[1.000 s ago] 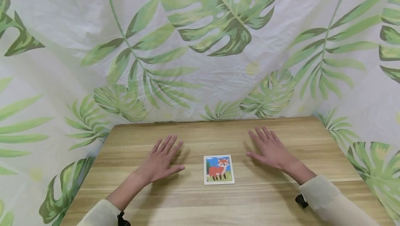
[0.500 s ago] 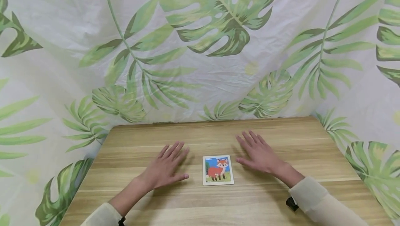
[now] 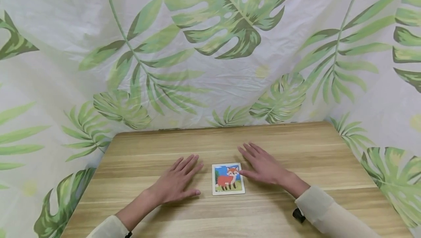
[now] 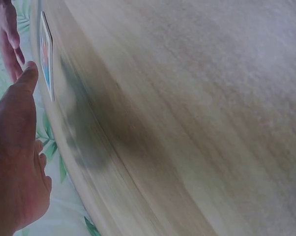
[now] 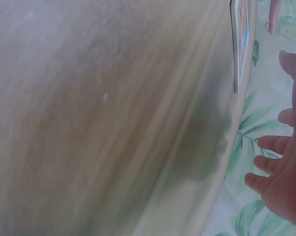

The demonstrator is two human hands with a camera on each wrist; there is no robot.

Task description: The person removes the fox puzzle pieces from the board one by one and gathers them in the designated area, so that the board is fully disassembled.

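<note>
- Cloth behind tabletop
- card, lower centre, between left hand and right hand
- both hands' fingers released, straight
- sleeves cut off at bottom edge

The white-bordered fox card, nearly square and printed in orange, blue and green, lies flat and face up on the bench. It sits between the left fingers and the right fingers, closer to the right.

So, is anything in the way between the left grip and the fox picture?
Nothing visible is. Between the left grip and the fox picture, only wooden tabletop shows. The right grip is on the picture's other side, out of that path.
</note>
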